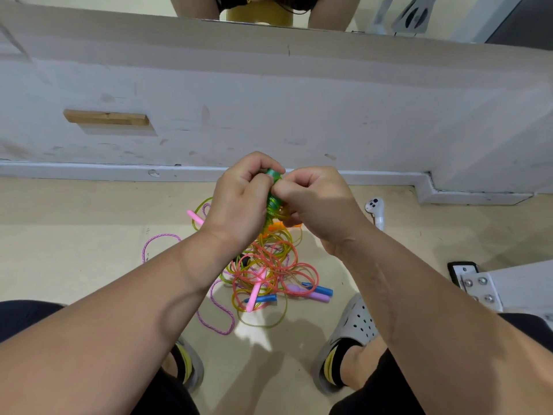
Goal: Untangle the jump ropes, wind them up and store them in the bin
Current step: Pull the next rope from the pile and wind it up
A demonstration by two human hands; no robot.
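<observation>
While the person sits and looks down, both hands are held up close together above the floor (74,235), in front of a white wall (299,100). The left hand (239,202) has its fingers curled around a green handle (273,175), and the top end pokes out above the fingers. The right hand (317,202) is just beside it, with fingers curled in, pinching the green rope (273,205) that is wound round the handle. Below the hands, on the floor between the person's feet and the wall, lies a messy pile of ropes (269,265). Red, yellow and green strings cross over each other in many rings. A pink handle (256,292) lies across the near part of the pile. A blue handle (318,289) and a light purple handle (311,293) lie at its near right edge, and a second blue handle (261,298) lies beside the pink one. Another pink stick (196,218) pokes out at the far left, partly hidden by the left wrist. A thin pink cord (161,238) loops out to the left of the pile. A white controller (376,209) lies on the floor to the right, near the wall. A small wood block (106,117) sits on the wall at the far left. A grey shoe (356,322) with holes is near the pile on the right.
</observation>
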